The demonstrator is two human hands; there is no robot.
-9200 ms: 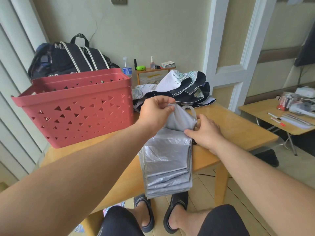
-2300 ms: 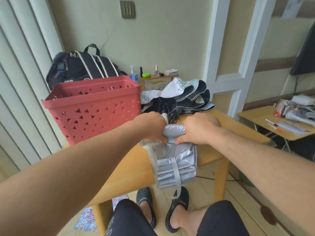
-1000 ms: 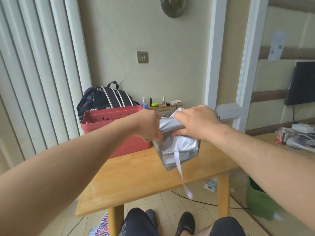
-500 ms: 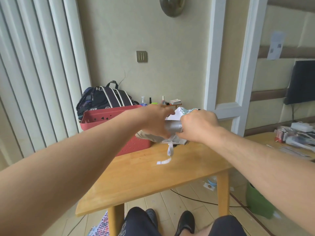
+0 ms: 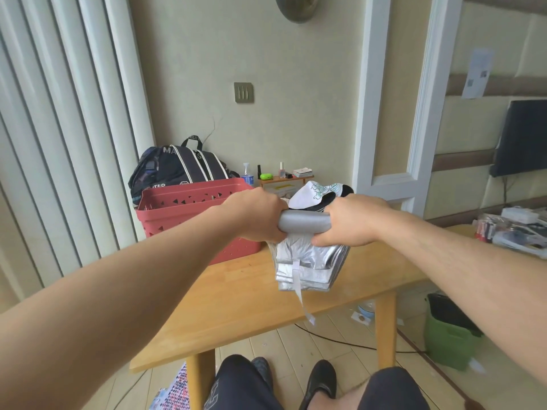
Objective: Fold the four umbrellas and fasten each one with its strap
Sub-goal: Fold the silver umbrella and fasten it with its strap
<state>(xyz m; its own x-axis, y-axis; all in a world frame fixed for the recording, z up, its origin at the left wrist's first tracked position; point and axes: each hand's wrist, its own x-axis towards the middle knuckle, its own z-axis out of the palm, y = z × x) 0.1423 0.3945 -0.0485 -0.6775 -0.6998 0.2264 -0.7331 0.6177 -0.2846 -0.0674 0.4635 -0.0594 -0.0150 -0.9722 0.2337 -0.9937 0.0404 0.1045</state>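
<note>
A wooden table (image 5: 236,306) fills the middle of the frame, with a red perforated basket (image 5: 189,211) at its far left edge and a dark striped bag (image 5: 177,167) behind that, left of centre. At centre, held just above the tabletop, is the silver umbrella (image 5: 305,261): its canopy hangs in flat stacked pleats below a rolled top edge that runs level between the two hands. The left hand (image 5: 257,217) is curled round the left end of that roll, and the right hand (image 5: 352,220) grips the right end with the thumb pinching the fabric beneath. Behind the hands, slightly above centre, lies a heap of black-and-white umbrella fabric (image 5: 319,193), loose and unrolled. The smallest item, the silver umbrella's strap (image 5: 297,282), dangles free from the pleats toward lower centre, unfastened.

Judged from this, the silver umbrella is pleated and only partly rolled; finishing the roll and closing the strap remain. The heap behind looks untouched. No finished umbrella is visible, though the basket's inside is hidden.
</note>
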